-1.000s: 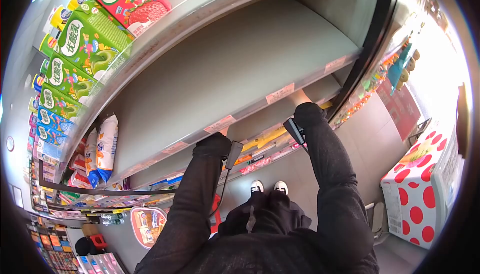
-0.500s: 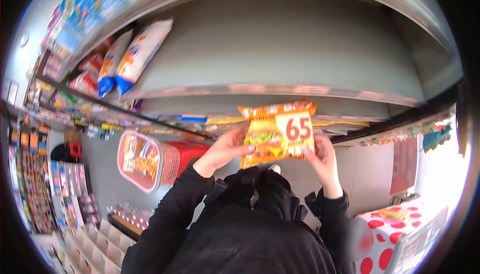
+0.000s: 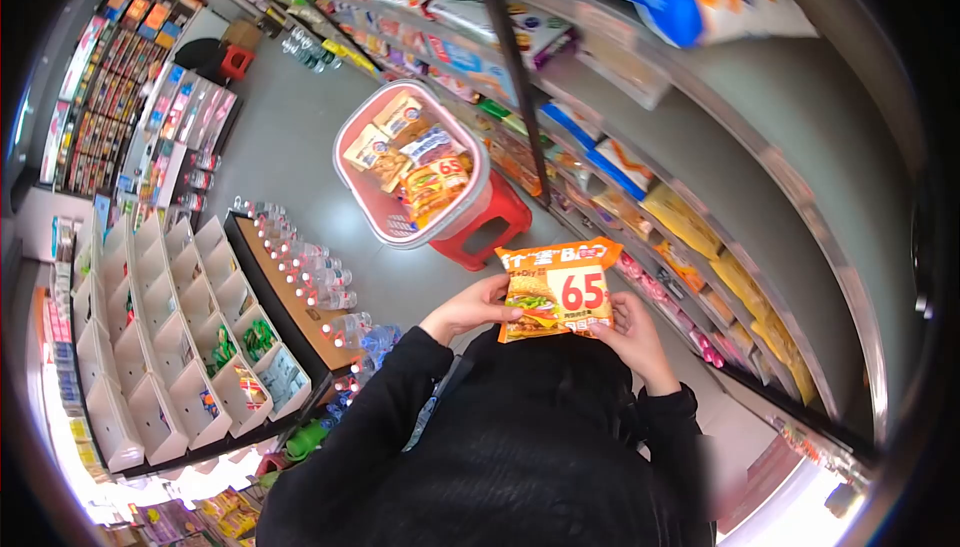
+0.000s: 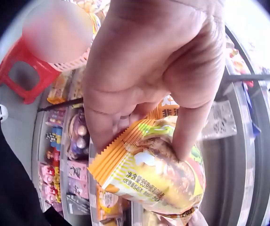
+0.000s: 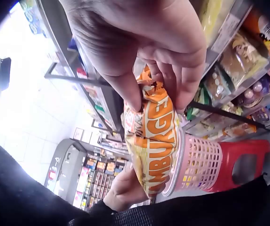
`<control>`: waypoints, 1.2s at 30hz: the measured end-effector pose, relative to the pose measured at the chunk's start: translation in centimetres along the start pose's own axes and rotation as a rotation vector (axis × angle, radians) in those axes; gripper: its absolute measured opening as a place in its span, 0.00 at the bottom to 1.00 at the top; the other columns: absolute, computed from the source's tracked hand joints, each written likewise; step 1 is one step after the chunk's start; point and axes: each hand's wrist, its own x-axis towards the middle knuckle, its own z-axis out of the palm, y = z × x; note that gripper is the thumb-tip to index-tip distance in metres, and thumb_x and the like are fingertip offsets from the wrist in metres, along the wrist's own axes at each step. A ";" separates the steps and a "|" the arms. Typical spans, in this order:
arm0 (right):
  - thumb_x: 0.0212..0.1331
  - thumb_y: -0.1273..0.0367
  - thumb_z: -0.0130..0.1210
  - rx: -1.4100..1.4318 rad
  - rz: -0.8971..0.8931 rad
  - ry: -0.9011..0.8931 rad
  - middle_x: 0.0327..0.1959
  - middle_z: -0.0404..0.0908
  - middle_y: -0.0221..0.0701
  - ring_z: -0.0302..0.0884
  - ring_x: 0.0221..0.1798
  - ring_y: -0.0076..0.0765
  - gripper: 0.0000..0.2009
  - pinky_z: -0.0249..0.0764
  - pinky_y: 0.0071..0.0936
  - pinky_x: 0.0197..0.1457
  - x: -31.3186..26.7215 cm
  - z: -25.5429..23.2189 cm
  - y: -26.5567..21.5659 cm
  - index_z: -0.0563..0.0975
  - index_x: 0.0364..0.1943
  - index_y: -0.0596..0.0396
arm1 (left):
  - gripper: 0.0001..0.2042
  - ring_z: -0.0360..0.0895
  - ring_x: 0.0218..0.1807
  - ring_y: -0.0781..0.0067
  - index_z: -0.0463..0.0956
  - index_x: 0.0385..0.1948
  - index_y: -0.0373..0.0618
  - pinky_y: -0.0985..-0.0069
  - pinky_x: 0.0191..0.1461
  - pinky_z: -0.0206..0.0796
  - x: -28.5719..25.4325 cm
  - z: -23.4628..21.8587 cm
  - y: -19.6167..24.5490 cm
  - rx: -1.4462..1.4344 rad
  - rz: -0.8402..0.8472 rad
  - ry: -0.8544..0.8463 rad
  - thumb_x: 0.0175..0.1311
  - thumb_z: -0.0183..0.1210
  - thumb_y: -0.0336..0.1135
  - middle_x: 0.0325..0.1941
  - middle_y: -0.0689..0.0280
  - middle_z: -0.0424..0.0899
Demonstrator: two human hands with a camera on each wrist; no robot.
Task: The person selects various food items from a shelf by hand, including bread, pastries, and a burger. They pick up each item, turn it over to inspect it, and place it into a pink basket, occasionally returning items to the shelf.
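Note:
An orange and yellow burger packet with a large red 65 is held up in front of the body, its printed face toward the head camera. My left hand pinches its left side, thumb across the front. On the opposite side my right hand grips the lower corner. The left wrist view shows the left hand with thumb and fingers on either side of the packet. In the right wrist view, the right hand pinches the crinkled end of the packet.
A pink and white basket with several snack packets stands on a red stool ahead. Stocked shelves run along the right. Bottles and a white compartment rack are at left. A blue and white bag lies on the upper shelf.
Both hands came out from the lower shelf with the burger packet and now hold it at the body. The view has swung left, bringing the basket ahead.

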 end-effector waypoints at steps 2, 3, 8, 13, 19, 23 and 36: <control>0.48 0.75 0.56 -0.045 0.037 -0.055 0.41 0.70 0.35 0.69 0.46 0.24 0.18 0.69 0.21 0.45 3.7 2.6 0.3 0.62 0.42 0.59 | 0.29 0.61 0.57 0.73 0.54 0.55 0.38 0.74 0.58 0.57 -1.9 -3.3 -0.1 -0.030 0.021 0.083 0.51 0.57 0.25 0.55 0.64 0.63; 0.48 0.74 0.56 -0.077 0.071 -0.091 0.41 0.70 0.36 0.68 0.46 0.24 0.18 0.70 0.21 0.43 5.8 4.3 0.4 0.62 0.43 0.59 | 0.29 0.61 0.57 0.72 0.54 0.56 0.38 0.74 0.58 0.57 -2.8 -5.2 0.1 -0.049 0.027 0.154 0.51 0.56 0.26 0.55 0.64 0.63; 0.47 0.69 0.56 -0.550 -0.159 -0.073 0.35 0.72 0.40 0.72 0.39 0.37 0.16 0.70 0.28 0.40 18.1 13.0 -0.3 0.68 0.39 0.64 | 0.29 0.64 0.55 0.71 0.51 0.57 0.39 0.74 0.54 0.61 -5.1 -15.3 2.5 -0.171 0.125 0.482 0.53 0.54 0.24 0.53 0.60 0.65; 0.45 0.71 0.52 -0.822 -0.335 -0.068 0.35 0.70 0.47 0.68 0.41 0.52 0.13 0.64 0.39 0.46 31.1 19.9 2.2 0.71 0.35 0.65 | 0.25 0.68 0.51 0.71 0.52 0.56 0.37 0.75 0.51 0.64 -3.1 -26.6 4.2 -0.202 0.232 0.577 0.56 0.50 0.24 0.50 0.59 0.68; 0.43 0.74 0.49 -0.933 -0.370 -0.010 0.36 0.71 0.48 0.67 0.42 0.54 0.12 0.64 0.42 0.46 41.1 23.8 4.5 0.69 0.35 0.65 | 0.18 0.72 0.43 0.73 0.60 0.50 0.38 0.76 0.45 0.66 1.4 -35.0 6.7 -0.394 0.215 0.680 0.56 0.42 0.25 0.42 0.62 0.72; 0.41 0.73 0.51 -0.864 -0.174 -0.101 0.40 0.71 0.48 0.66 0.45 0.54 0.22 0.64 0.41 0.47 43.5 23.5 5.4 0.66 0.46 0.61 | 0.20 0.72 0.39 0.74 0.59 0.52 0.38 0.78 0.41 0.66 3.6 -36.6 6.6 -0.286 0.113 0.798 0.55 0.47 0.28 0.40 0.64 0.73; 0.49 0.66 0.51 -0.693 0.153 -0.220 0.40 0.74 0.43 0.71 0.45 0.44 0.18 0.67 0.33 0.47 15.9 10.5 4.9 0.70 0.44 0.59 | 0.18 0.71 0.44 0.70 0.61 0.49 0.36 0.78 0.47 0.64 -0.3 -22.8 3.5 0.455 0.561 1.042 0.53 0.47 0.23 0.44 0.59 0.70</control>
